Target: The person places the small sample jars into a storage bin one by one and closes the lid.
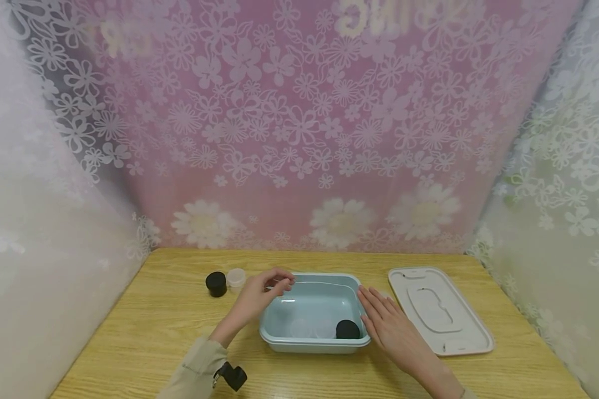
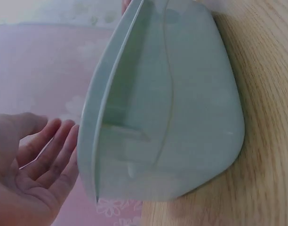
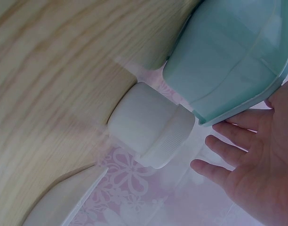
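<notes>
A light blue plastic tub (image 1: 315, 342) stands on the table between my hands. A round black thing (image 1: 348, 330) lies in its near right corner. My left hand (image 1: 257, 296) is over the tub's left rim with loosely bent fingers and nothing visible in its grasp. In the left wrist view its fingertips are close to the rim; whether they touch cannot be told. My right hand (image 1: 393, 332) lies along the right rim with fingers extended, the fingertips at the edge. A white jar with a ridged cap (image 3: 153, 123) stands beside the tub, mostly hidden by the right hand in the head view.
A white flat lid (image 1: 441, 311) lies at the right on the wooden table (image 1: 160, 327). Left of the tub are a black round container (image 1: 216, 284) and a small translucent one (image 1: 237, 278). A flowered pink curtain (image 1: 299, 138) hangs behind.
</notes>
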### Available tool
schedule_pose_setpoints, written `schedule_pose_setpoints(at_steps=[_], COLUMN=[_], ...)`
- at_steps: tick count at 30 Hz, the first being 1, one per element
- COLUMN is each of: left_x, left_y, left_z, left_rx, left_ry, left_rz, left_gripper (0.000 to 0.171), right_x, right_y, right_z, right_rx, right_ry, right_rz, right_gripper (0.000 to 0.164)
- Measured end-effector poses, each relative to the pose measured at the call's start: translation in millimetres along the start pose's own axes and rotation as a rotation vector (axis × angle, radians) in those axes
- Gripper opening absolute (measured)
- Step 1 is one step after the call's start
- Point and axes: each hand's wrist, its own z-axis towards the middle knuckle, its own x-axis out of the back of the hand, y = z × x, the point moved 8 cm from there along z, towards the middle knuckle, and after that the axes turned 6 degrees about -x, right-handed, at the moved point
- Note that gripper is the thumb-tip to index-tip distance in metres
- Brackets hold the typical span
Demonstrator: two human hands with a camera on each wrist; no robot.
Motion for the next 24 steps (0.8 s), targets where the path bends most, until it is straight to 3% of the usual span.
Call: schedule_pose_setpoints(at_steps=[6, 13, 19, 24], left_x=[29.9, 59.7, 75.8, 77.1], left_y=[-3.9, -15.2, -29.5, -41.5], left_z=[-6.5, -22.4, -36.3, -46.8], left_rx=[0.0, 0.035, 0.095, 0.164], left_ry=[0.205, 0.332, 0.369, 0.313], left_rz=[-0.029, -0.03, 0.079, 0.166], left_gripper=[0.025, 0.027, 0.022, 0.021], right_x=[0.2, 0.1, 1.4, 0.5], right_y=[-0.2, 0.0, -1.1, -0.2], right_z=[-0.5, -0.1, 0.0, 0.0], right_rx=[0.009, 0.008, 0.011, 0.007], right_ry=[0.014, 0.01, 0.026, 0.017], right_rz=[-0.003, 0.0, -0.003, -0.002], right_gripper=[0.056, 0.056, 0.056, 0.056])
